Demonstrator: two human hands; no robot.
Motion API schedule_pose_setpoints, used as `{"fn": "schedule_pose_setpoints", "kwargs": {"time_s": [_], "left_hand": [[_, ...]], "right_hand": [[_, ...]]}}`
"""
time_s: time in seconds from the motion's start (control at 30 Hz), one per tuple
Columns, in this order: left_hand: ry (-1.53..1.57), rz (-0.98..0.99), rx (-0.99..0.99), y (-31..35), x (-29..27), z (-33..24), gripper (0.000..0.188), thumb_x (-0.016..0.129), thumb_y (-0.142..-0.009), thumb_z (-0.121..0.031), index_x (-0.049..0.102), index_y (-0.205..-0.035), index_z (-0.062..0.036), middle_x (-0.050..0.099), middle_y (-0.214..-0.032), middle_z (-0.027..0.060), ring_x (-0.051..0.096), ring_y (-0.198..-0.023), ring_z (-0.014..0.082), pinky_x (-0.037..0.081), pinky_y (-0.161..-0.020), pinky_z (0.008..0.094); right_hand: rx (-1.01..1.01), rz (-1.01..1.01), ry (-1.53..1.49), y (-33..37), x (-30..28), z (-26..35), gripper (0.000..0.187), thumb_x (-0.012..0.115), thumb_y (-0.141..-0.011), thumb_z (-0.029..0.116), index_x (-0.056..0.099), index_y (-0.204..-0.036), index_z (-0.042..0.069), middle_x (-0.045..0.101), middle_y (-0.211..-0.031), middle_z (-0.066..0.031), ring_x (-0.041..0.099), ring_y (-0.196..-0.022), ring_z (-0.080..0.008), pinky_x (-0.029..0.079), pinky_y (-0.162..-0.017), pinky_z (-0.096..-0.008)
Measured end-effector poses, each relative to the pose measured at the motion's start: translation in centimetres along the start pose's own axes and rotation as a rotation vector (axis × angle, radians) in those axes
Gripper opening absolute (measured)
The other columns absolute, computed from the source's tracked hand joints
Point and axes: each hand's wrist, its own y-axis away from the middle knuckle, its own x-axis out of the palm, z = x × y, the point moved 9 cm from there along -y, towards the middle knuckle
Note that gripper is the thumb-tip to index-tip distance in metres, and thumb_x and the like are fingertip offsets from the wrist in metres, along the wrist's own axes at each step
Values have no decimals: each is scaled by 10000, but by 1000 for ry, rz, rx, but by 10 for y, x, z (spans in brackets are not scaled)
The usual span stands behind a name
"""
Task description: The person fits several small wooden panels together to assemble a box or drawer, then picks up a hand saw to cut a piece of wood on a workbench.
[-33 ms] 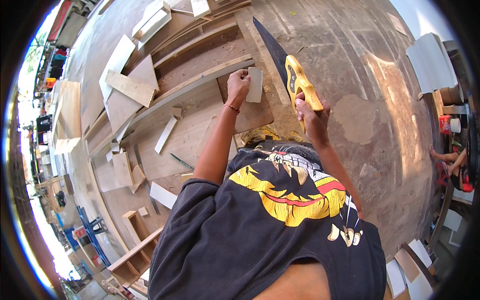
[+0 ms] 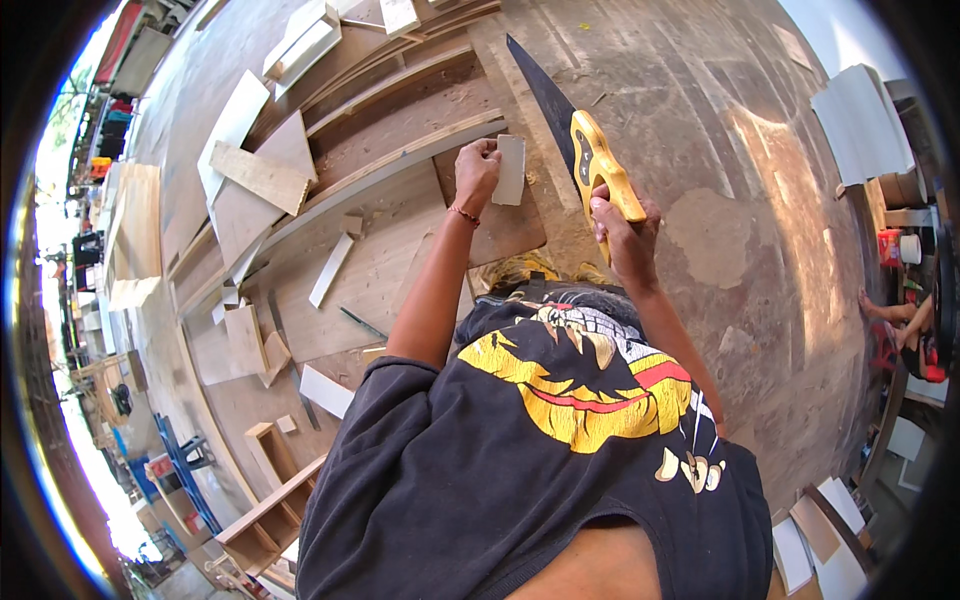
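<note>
A worn brown floor (image 2: pixel 740 340) spreads along the person's right side, with a patch of light across it. To the left lies a wooden desk (image 2: pixel 395 240) scattered with offcuts, and the person's black shirt (image 2: pixel 420 470) with a yellow print fills the lower middle. A pale board (image 2: pixel 262 178) lies at a slant toward the desk's far left. The handsaw (image 2: pixel 588 135), dark-bladed and yellow-handled, points away from the body; the right hand (image 2: pixel 630 230) has its fingers wrapped around the handle. The left hand (image 2: pixel 477 177) pinches a small white rectangular piece (image 2: pixel 511 172) by its left edge, fingers closed together. That piece sits near the blade, to its left, with a gap between them.
</note>
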Motion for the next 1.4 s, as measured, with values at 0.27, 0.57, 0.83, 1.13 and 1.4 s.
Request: {"fn": "schedule_pose_setpoints", "kwargs": {"time_s": [0.27,0.57,0.83,1.13,1.4], "left_hand": [[-330,-144,254,19,-2,-23,439,662,-728,-140,560,-1135,-15,557,-1027,182,541,-953,324,443,-822,384],[-379,-106,366,60,8,-36,574,744,-645,-162,521,-1150,-6,511,-1022,165,491,-968,333,415,-844,396],[-414,-150,328,58,3,-49,599,757,-657,-220,508,-1141,31,516,-997,194,514,-938,325,431,-823,381],[-426,-156,232,51,2,-34,741,771,-645,-333,440,-1198,31,497,-1025,207,491,-975,341,426,-823,388],[-580,2,383,42,14,-44,641,626,-642,-71,427,-1251,-72,497,-1102,103,461,-1065,303,386,-854,450]], "right_hand": [[6,-7,-23,1,-4,-3,43,588,-787,47,559,-816,36,505,-630,27,430,-471,-28,361,-422,-175],[30,10,-21,5,-7,-15,27,579,-791,33,559,-810,32,494,-613,30,427,-463,-26,360,-416,-172],[3,-27,-9,3,-12,-10,27,579,-791,34,562,-808,21,492,-598,27,429,-455,-28,361,-413,-177],[37,-13,-38,4,-10,-15,32,580,-790,39,562,-805,17,504,-611,17,436,-461,-34,364,-414,-181],[40,-24,-23,4,-12,-11,32,578,-786,33,561,-805,14,513,-621,4,445,-463,-44,378,-422,-185]]}}
